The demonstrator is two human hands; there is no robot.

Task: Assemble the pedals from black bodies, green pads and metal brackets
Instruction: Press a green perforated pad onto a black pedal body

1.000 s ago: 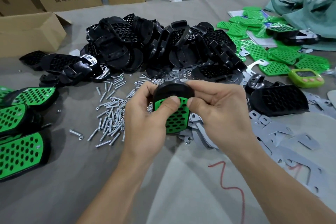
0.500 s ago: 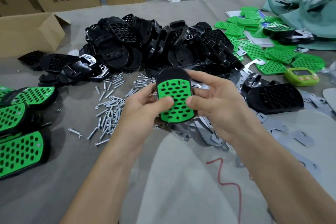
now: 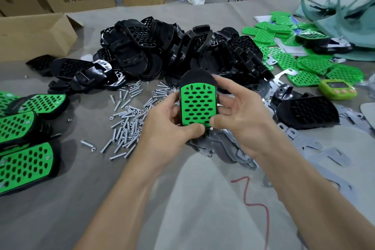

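Table (image 3: 60,199) | left hand (image 3: 170,130), right hand (image 3: 243,126) fingers grasp pedal (image 3: 197,105) edges | screws (image 3: 127,126) left, brackets (image 3: 304,144) right

Parts spread over the bench (image 3: 60,199) around a held pedal (image 3: 197,105)

The left hand (image 3: 168,134) and right hand (image 3: 243,119) hold the pedal at its two sides, above the middle of the bench. A heap of bodies (image 3: 162,50) lies behind it and screws (image 3: 129,124) to its left. Finished pedals (image 3: 22,128) are at the far left, with a box (image 3: 30,34) behind them. Pads (image 3: 300,63) are at the right rear, a timer (image 3: 337,89) just before them, and brackets (image 3: 324,148) at the right front.
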